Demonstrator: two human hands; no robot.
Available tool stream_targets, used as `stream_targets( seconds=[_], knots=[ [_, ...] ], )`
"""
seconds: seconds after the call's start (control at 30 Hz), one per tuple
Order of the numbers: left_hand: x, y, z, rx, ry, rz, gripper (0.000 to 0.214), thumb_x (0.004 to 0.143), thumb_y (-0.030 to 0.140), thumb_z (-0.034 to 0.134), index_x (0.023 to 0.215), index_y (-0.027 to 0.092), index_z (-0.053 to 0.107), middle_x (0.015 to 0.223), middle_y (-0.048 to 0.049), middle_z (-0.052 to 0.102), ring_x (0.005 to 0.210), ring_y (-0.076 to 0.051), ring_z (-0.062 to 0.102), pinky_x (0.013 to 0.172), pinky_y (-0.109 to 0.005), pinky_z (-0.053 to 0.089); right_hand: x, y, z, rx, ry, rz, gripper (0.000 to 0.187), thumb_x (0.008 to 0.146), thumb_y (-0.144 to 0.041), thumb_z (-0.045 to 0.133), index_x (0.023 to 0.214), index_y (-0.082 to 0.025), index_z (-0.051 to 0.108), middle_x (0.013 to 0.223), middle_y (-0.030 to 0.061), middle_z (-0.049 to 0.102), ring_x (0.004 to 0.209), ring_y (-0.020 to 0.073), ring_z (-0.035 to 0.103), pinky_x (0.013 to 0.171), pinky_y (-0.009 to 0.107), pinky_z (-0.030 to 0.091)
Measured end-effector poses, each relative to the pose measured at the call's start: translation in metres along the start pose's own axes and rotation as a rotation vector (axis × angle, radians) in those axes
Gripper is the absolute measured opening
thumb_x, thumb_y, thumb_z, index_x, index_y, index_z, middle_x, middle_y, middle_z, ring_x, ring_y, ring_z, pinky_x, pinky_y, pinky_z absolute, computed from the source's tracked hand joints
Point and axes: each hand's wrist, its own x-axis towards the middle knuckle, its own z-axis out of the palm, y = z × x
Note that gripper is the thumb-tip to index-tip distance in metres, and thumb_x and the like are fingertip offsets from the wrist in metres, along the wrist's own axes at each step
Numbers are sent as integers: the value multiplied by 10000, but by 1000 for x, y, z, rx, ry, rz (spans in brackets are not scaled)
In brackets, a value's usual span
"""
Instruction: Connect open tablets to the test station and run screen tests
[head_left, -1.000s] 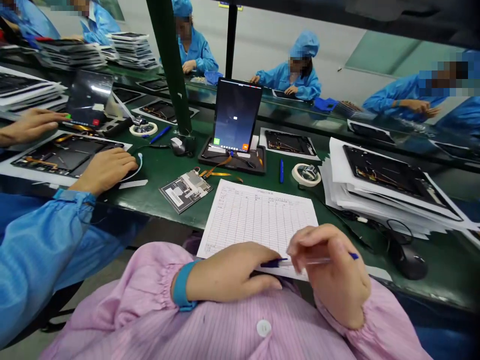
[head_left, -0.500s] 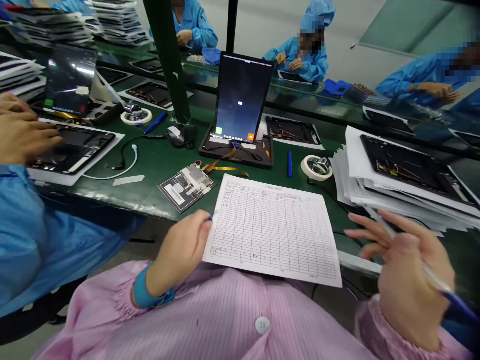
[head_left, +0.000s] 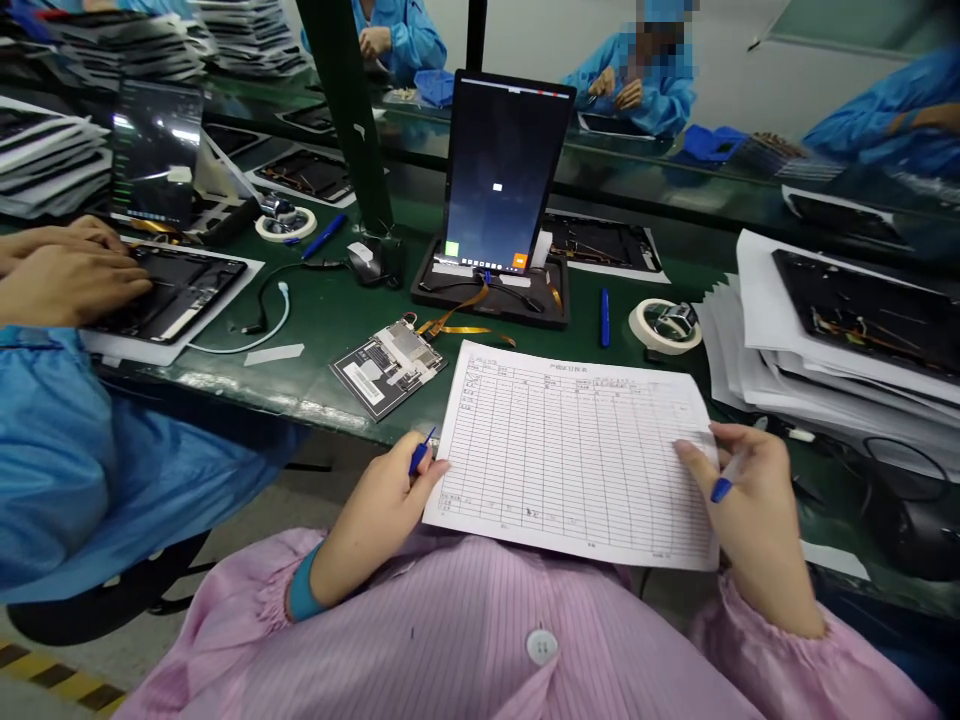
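Lit tablet (head_left: 504, 165), blue marker (head_left: 604, 318), tape roll (head_left: 646, 334); far right, probably a mouse (head_left: 919, 525).

White glare streaks the leftmost screen (head_left: 156, 155), the paper form (head_left: 574, 450) is bright, and the upper corners blur.

Paper form (head_left: 574, 450), one: white, printed table, title band at twelve o'clock; right side bowed, at five o'clock from view centre. Gripped by right hand (head_left: 757, 510) at three o'clock.
Pen (head_left: 721, 490), one: blue end showing, rest mostly hidden; same hand.
Pen cap (head_left: 419, 458), one: blue, pointed end at one o'clock; in left hand (head_left: 375, 510), at form's nine o'clock.
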Motion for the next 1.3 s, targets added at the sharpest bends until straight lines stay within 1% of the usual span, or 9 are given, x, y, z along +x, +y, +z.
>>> stream_targets(
  seconds=[0.27,0.37,0.47,0.53,0.6,0.7,0.77,0.97,1.3],
  knots=[
    [6,9,10,116,-21,79,289,897,374,505,702,214,365,613,51,511,537,-125,484,519,-248,347,48,-34,-11,212,-40,-54,348,714,-427,719,984,-303,536,1031,29,572,917,262,583,807,442,486],
    [7,12,13,336,75,211,251,875,325,557,698,205,426,614,29,552,585,-152,542,530,-270,379,61,-39,-13,-8,-58,-128,251,770,-468,674,921,-311,549,942,25,582,860,278,577,752,458,457],
    [9,13,11,468,162,505,128,887,244,543,774,184,537,825,-49,674,858,-222,628,714,-350,482,49,-61,-20,-286,127,-264,238,852,-492,601,774,-270,571,779,42,565,795,281,555,721,450,412],
    [12,11,9,465,169,663,75,900,202,523,927,166,584,1060,-90,689,1088,-257,595,905,-437,472,33,-84,-19,-114,167,-310,351,931,-519,478,722,-257,581,656,38,531,666,226,536,639,397,404],
    [15,8,8,446,144,723,176,908,197,516,1067,148,575,1191,-108,655,1198,-260,550,1029,-494,410,22,-103,-9,221,-47,-283,462,953,-608,346,838,-258,625,539,9,484,511,176,480,525,347,382],
    [18,2,8,432,114,727,231,914,220,514,1120,129,564,1204,-119,653,1198,-251,562,1076,-510,375,25,-114,24,506,-508,-151,506,890,-688,418,1021,-236,604,608,1,569,548,165,541,496,295,408],
    [19,-1,8,437,110,724,231,914,225,516,1114,122,567,1210,-121,652,1199,-250,562,1073,-502,378,35,-109,51,538,-651,-38,423,850,-625,561,876,-205,606,674,12,602,613,146,568,524,256,416],
    [18,5,10,484,143,724,243,911,189,497,1125,100,568,1204,-140,652,1153,-258,590,921,-435,477,46,-86,98,699,-504,150,436,847,-546,602,618,-189,500,413,-75,314,363,58,250,401,221,172],
    [27,26,17,655,226,642,249,902,213,486,1111,109,574,1140,-156,663,1045,-273,603,796,-388,487,42,-82,95,793,-437,225,447,852,-587,580,652,-194,507,452,-60,352,392,66,297,429,223,237]
  ],
)
